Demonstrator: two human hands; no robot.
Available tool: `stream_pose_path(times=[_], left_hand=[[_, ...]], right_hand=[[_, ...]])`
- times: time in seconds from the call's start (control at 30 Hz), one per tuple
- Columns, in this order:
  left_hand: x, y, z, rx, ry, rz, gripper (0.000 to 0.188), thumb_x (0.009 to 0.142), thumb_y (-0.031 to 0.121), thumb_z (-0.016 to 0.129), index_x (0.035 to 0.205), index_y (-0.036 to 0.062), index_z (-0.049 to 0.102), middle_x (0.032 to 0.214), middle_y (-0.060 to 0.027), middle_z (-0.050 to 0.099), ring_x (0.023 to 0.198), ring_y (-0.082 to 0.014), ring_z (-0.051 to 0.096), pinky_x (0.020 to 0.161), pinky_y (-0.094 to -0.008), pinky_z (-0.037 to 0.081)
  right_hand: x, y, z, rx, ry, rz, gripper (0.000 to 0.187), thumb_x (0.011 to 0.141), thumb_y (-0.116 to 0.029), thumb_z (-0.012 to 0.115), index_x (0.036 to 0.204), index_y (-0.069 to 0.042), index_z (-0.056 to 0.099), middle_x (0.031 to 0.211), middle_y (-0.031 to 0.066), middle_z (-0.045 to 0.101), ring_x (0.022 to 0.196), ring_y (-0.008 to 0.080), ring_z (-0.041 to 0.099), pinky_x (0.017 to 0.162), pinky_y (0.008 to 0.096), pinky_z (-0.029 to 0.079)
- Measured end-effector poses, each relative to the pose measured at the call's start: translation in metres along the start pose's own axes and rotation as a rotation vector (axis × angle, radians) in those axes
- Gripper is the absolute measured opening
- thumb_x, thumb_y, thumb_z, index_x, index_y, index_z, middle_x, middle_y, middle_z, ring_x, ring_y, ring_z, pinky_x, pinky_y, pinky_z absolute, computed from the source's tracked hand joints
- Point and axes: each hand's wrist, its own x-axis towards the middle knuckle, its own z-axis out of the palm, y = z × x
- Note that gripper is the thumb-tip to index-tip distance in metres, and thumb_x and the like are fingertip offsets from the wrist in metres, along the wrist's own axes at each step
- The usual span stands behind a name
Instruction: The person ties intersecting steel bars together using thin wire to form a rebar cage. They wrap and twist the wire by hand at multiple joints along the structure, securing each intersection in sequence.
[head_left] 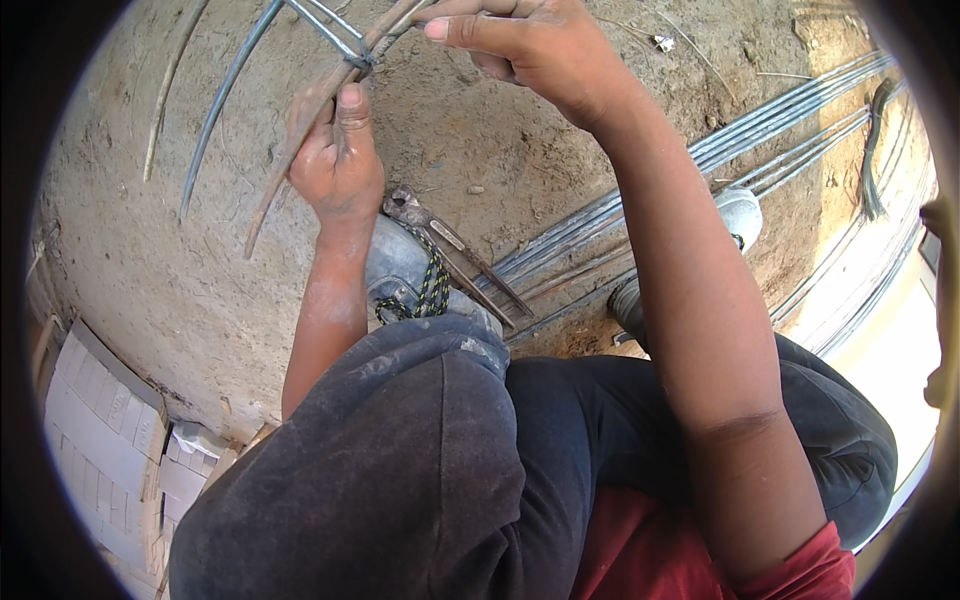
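My left hand (340, 165) is closed around a rusty steel bar (318, 108), its thumb up along the bar. Just above that thumb, a dark tie wire (360, 62) wraps the place where a bent grey rod (325, 27) meets the bar. My right hand (520, 42) is at the top edge, beside the bar, with thumb and forefinger drawn together; what lies between the fingertips is too small to make out. A pair of long-handled pincers (452, 240) rests by my left shoe (398, 262), below my left hand.
Long steel rods (720, 150) run across the dirt ground (530, 175) to the right, near my other shoe (738, 212). A bundle of dark wire (875, 150) lies over some of them. Loose bar ends (205, 130) stick down at upper left. Pale stacked boards (105, 430) stand at lower left.
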Motion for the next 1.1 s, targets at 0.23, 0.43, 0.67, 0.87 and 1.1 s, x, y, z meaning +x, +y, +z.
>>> stream_pose_path(times=[0.23, 0.43, 0.67, 0.87, 1.1], left_hand=[[-0.026, 0.014, 0.014, 0.342, -0.062, 0.015, 0.038, 0.079, 0.032, 0.081, 0.096, 0.0027, 0.062, 0.08, -0.003, 0.062, 0.061, -0.0099, 0.056, 0.057, -0.0244, 0.045], [-0.007, 0.019, -0.001, 0.453, -0.046, -0.056, 0.042, 0.08, 0.031, 0.08, 0.106, 0.0, 0.068, 0.091, -0.0082, 0.07, 0.078, -0.0136, 0.061, 0.067, -0.0259, 0.047], [0.007, 0.029, 0.001, 0.308, -0.037, -0.064, 0.046, 0.072, 0.039, 0.083, 0.097, 0.0063, 0.064, 0.078, -0.0002, 0.067, 0.061, -0.0102, 0.058, 0.055, -0.0245, 0.045], [0.004, 0.031, 0.0, 0.456, -0.029, -0.025, 0.053, 0.071, 0.049, 0.079, 0.097, 0.0055, 0.063, 0.077, -0.0043, 0.068, 0.059, -0.0138, 0.062, 0.059, -0.0297, 0.05], [0.011, 0.026, -0.009, 0.513, 0.02, 0.073, 0.05, 0.073, 0.053, 0.074, 0.1, 0.0116, 0.063, 0.077, -0.0024, 0.068, 0.067, -0.0209, 0.065, 0.06, -0.034, 0.044]], right_hand=[[-0.002, 0.004, -0.008, -0.278, -0.001, 0.081, 0.022, 0.084, -0.026, 0.071, 0.092, -0.006, 0.074, 0.065, -0.0011, 0.06, 0.058, 0.0085, 0.053, 0.055, 0.0247, 0.042], [-0.005, -0.006, 0.0, -0.014, -0.008, 0.086, 0.026, 0.081, -0.03, 0.074, 0.095, -0.008, 0.076, 0.065, -0.0003, 0.062, 0.06, 0.0088, 0.054, 0.056, 0.025, 0.043], [-0.006, -0.012, 0.002, -0.094, 0.077, -0.022, 0.023, 0.082, -0.026, 0.073, 0.091, -0.005, 0.074, 0.064, -0.0017, 0.056, 0.056, 0.0074, 0.047, 0.051, 0.0232, 0.037], [-0.008, -0.01, -0.001, 0.049, 0.024, 0.091, 0.02, 0.082, -0.015, 0.072, 0.096, -0.001, 0.07, 0.069, 0.0012, 0.062, 0.059, 0.0091, 0.052, 0.055, 0.0252, 0.041], [-0.004, -0.012, 0.011, -0.005, 0.087, -0.008, 0.014, 0.084, -0.015, 0.071, 0.086, -0.002, 0.066, 0.072, 0.0035, 0.064, 0.064, 0.0108, 0.053, 0.061, 0.0256, 0.041]])
